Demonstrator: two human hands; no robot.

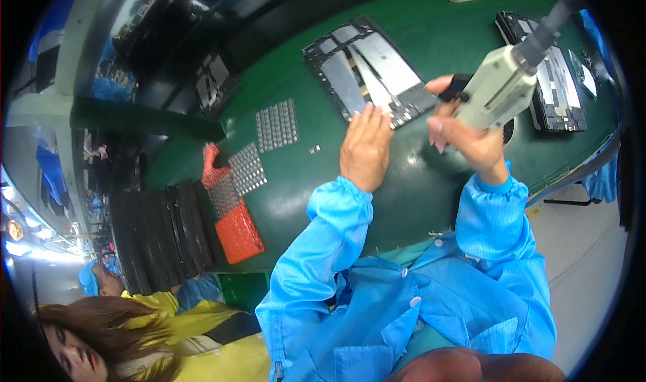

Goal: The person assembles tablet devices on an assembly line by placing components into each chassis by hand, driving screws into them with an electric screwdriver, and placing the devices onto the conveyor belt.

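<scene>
My left hand [367, 150] lies flat with its fingers stretched out over the near edge of an opened tablet [377, 59], whose inner side with silvery battery panels faces up. In my right hand [474, 136] is a pale grey-green electric screwdriver [494, 89], gripped along its body. Its thick black cord end points up and to the right, and its black nose is close to the tablet's right corner. Whether the tip touches the tablet is hidden by my fingers.
Another opened tablet [552, 79] lies at the right. Left of centre are trays of small metal parts [276, 125] and a red bubble-wrap pouch [239, 233]. Black slabs [161, 234] stand in a row at the table's left. A person in yellow [222, 341] is at lower left.
</scene>
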